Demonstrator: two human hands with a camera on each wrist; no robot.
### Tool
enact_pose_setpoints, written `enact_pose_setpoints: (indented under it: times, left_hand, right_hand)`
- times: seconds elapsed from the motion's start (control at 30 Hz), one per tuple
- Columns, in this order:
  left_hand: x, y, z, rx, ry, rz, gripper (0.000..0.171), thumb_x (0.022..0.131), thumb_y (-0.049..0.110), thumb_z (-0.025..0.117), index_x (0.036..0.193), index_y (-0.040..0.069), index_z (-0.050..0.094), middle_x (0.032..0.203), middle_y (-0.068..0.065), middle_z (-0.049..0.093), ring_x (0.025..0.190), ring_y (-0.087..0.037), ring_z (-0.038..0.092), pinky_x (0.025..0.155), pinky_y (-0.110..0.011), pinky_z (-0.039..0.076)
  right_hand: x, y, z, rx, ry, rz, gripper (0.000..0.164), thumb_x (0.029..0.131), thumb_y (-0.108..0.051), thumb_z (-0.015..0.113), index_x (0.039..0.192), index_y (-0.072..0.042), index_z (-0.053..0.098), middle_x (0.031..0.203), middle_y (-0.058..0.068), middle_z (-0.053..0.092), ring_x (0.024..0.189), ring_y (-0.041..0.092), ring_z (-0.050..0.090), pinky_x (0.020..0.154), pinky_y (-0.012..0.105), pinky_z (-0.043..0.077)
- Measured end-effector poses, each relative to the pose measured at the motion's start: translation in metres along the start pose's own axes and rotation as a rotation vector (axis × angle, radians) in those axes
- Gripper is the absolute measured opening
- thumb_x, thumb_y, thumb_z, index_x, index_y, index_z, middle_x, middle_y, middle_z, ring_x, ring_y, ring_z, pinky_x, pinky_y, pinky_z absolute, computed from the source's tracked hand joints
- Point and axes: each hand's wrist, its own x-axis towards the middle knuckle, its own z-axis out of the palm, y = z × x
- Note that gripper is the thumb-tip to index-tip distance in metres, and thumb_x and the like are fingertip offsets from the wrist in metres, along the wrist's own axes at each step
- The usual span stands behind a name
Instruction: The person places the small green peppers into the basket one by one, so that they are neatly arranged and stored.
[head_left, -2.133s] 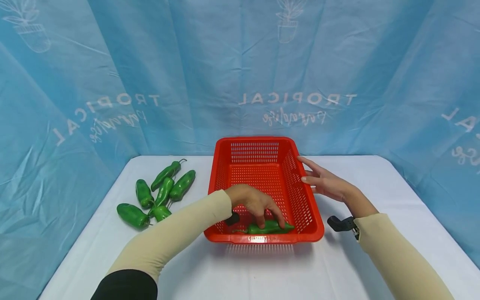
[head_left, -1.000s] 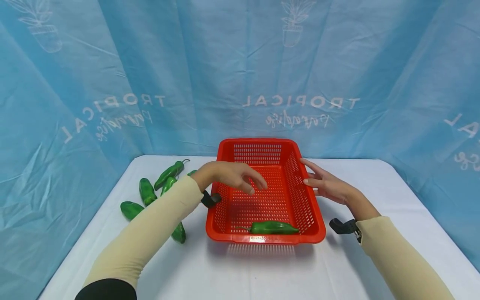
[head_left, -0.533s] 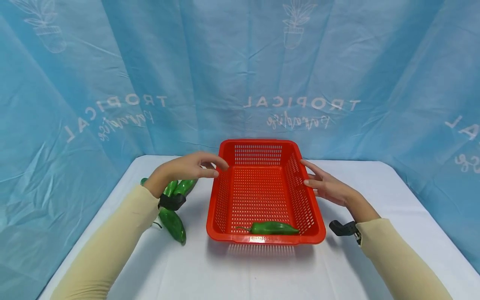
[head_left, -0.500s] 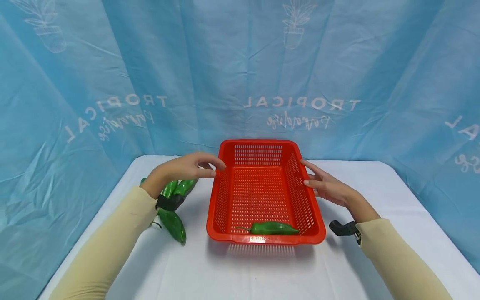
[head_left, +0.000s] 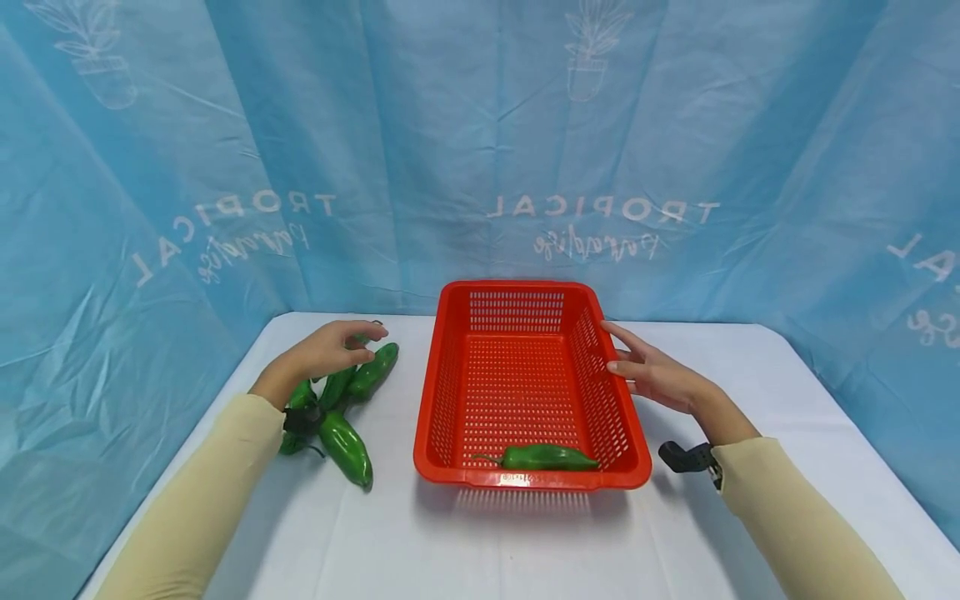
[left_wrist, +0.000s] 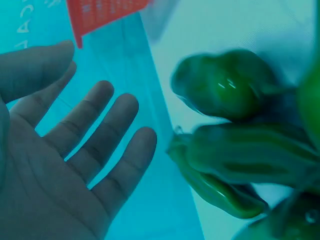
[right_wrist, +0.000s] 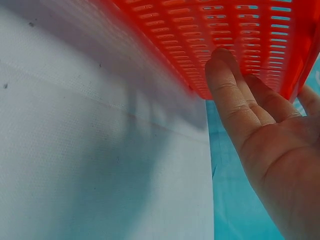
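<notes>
Above a cluster of green chili peppers [head_left: 346, 448] on the left of the table hovers my left hand [head_left: 322, 350], its fingers spread and nothing in them. The left wrist view shows that bare palm [left_wrist: 55, 185] beside several peppers [left_wrist: 250, 150]; part of the cluster is hidden by the hand and wrist in the head view. My right hand [head_left: 656, 371] rests its extended fingers against the right side of a red plastic basket [head_left: 628, 417]. In the right wrist view, fingertips [right_wrist: 222, 67] touch the slotted outer wall. One green pepper [head_left: 551, 457] lies inside, along the basket's near wall.
A white cloth covers the table [head_left: 480, 550]. Blue printed curtain [head_left: 420, 150] hangs behind and at both sides, close to the table's far edge. Dark straps [head_left: 686, 457] sit on the wrists.
My left hand let go of the pepper at the basket's near wall, rose out and moved left to the pepper cluster. The right hand stays at the basket's side.
</notes>
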Motion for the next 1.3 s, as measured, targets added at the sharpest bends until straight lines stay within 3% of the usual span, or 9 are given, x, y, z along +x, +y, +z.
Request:
enact_pose_setpoints:
  times: [0.33, 0.43, 0.83, 0.97, 1.1, 1.3]
  left_hand:
    - [-0.012, -0.029, -0.005, 0.039, 0.123, 0.006, 0.038, 0.097, 0.015, 0.054, 0.133, 0.004, 0.059, 0.136, -0.022, 0.058, 0.117, -0.042, 0.059, 0.090, -0.051, 0.053]
    - [-0.015, -0.034, -0.009, 0.049, 0.116, 0.004, 0.039, 0.098, 0.014, 0.053, 0.135, 0.003, 0.058, 0.137, -0.022, 0.058, 0.119, -0.044, 0.057, 0.093, -0.056, 0.051]
    - [-0.039, -0.047, -0.014, 0.054, 0.114, -0.080, 0.038, 0.099, 0.011, 0.055, 0.135, -0.001, 0.057, 0.136, -0.025, 0.057, 0.115, -0.041, 0.060, 0.088, -0.052, 0.053]
    - [-0.041, -0.045, -0.009, 0.101, 0.107, -0.072, 0.038, 0.098, 0.009, 0.055, 0.134, -0.001, 0.058, 0.134, -0.025, 0.058, 0.112, -0.041, 0.061, 0.082, -0.048, 0.054]
    - [-0.036, -0.035, 0.002, 0.184, 0.101, -0.017, 0.036, 0.096, 0.008, 0.058, 0.132, 0.001, 0.060, 0.132, -0.024, 0.059, 0.111, -0.041, 0.060, 0.083, -0.050, 0.053]
    - [-0.018, -0.017, 0.016, 0.269, 0.058, 0.012, 0.035, 0.095, 0.010, 0.061, 0.129, 0.002, 0.063, 0.131, -0.021, 0.062, 0.110, -0.038, 0.062, 0.091, -0.053, 0.052]
  right_hand:
    - [0.001, 0.001, 0.000, 0.006, 0.000, -0.003, 0.078, 0.101, -0.019, 0.051, 0.161, -0.028, 0.002, 0.159, 0.025, 0.030, 0.118, 0.014, 0.063, 0.098, 0.047, 0.055]
    - [0.000, 0.000, 0.001, 0.008, -0.002, -0.002, 0.078, 0.101, -0.020, 0.051, 0.161, -0.029, 0.002, 0.159, 0.025, 0.030, 0.118, 0.013, 0.063, 0.098, 0.047, 0.054]
    - [0.000, -0.001, 0.001, -0.001, 0.002, -0.002, 0.079, 0.101, -0.020, 0.052, 0.161, -0.028, 0.001, 0.159, 0.025, 0.030, 0.117, 0.013, 0.063, 0.098, 0.048, 0.054]
    - [0.000, -0.001, 0.000, 0.003, 0.002, 0.004, 0.079, 0.101, -0.021, 0.052, 0.161, -0.029, 0.000, 0.159, 0.025, 0.029, 0.117, 0.012, 0.063, 0.098, 0.047, 0.054]
    - [0.000, 0.000, 0.000, 0.008, -0.003, 0.002, 0.080, 0.101, -0.021, 0.052, 0.161, -0.028, 0.001, 0.159, 0.024, 0.030, 0.118, 0.014, 0.062, 0.098, 0.048, 0.054]
    - [0.001, 0.001, -0.002, 0.009, -0.011, 0.005, 0.080, 0.101, -0.021, 0.053, 0.161, -0.028, 0.000, 0.160, 0.025, 0.029, 0.118, 0.014, 0.063, 0.098, 0.047, 0.054]
